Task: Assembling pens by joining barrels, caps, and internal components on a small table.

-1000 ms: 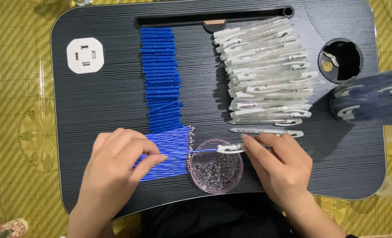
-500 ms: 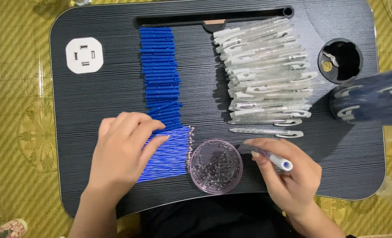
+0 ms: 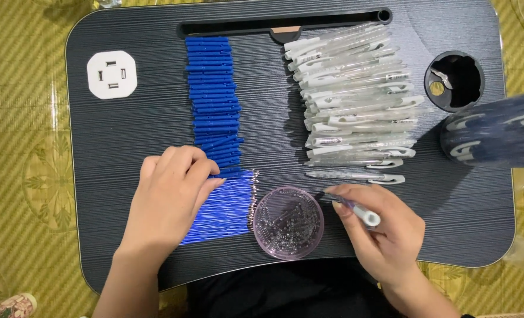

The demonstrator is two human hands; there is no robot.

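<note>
**Pen parts laid out on a lap desk, both hands at the near edge**

The left hand (image 3: 170,197) lies flat, fingers together and curled slightly down, on top of a fan of blue ink refills (image 3: 229,203) whose metal tips point toward a small round clear dish (image 3: 288,222). The hand grips nothing that can be seen; its fingertips press on the refills where they meet the lower end of the row of blue pen caps (image 3: 213,97). That row runs up the middle-left of the dark desk (image 3: 120,135) in a neat column.

The right hand (image 3: 383,235) is closed around a clear pen barrel (image 3: 359,211), held between thumb and fingers, with its white end pointing to the right and its tip end toward the dish. The dish sits just beside this hand, between the two hands, and holds many tiny metal pieces, too small to tell apart.

Above the right hand is a stack of clear pen barrels with white clips (image 3: 356,100), the lowest one lying slightly apart from the rest. A white socket panel (image 3: 111,74) is set in the desk's far left corner, a round cup hole (image 3: 453,80) at the far right.
</note>
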